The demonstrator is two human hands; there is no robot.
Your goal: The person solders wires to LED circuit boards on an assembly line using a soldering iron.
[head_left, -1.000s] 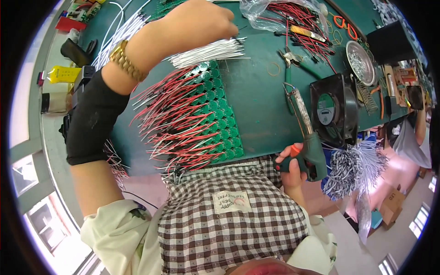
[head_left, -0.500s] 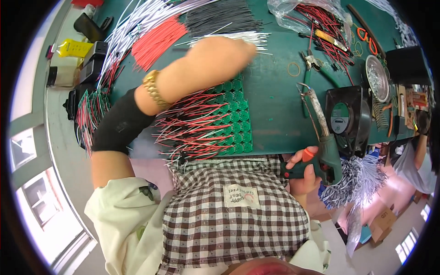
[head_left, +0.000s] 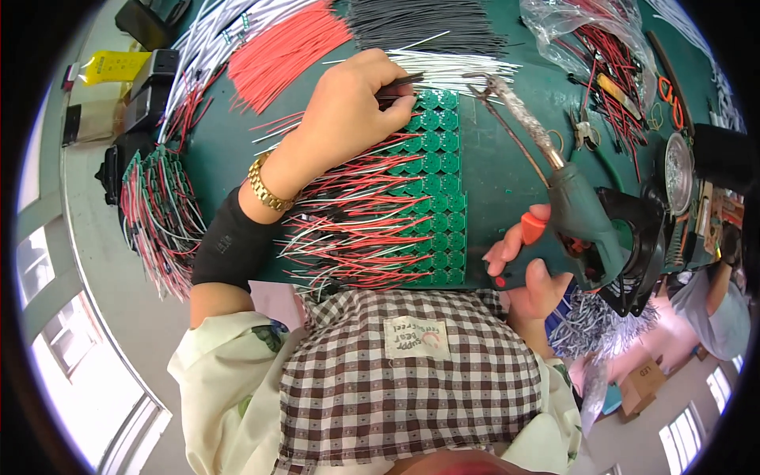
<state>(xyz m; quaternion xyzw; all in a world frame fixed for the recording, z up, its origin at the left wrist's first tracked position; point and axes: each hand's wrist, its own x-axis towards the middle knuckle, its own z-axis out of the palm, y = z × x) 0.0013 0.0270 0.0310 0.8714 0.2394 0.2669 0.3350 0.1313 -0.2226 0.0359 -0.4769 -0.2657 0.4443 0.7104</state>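
My left hand (head_left: 360, 103) is closed in a pinch over the upper edge of a panel of small round green circuit boards (head_left: 445, 162). Short black wires (head_left: 405, 81) stick out between its thumb and fingers. Red, white and black wires (head_left: 356, 222) are attached to many of the boards and trail off leftward. My right hand (head_left: 526, 265) wraps round the grip of a dark green soldering gun (head_left: 582, 218) with an orange trigger. The soldering gun's long tip (head_left: 492, 89) points up and left, just right of the panel's upper end.
Sorted red wires (head_left: 289, 51), black wires (head_left: 423, 28) and white wires (head_left: 455, 70) lie beyond my left hand. At right are pliers (head_left: 586, 134), a round metal dish (head_left: 678, 170) and a black fan (head_left: 633, 253). Wired boards (head_left: 158, 206) are heaped at the left.
My left hand has come down and left from the white wires to the panel, with black wires now visible in it. The soldering gun has swung its tip up and left toward the panel.
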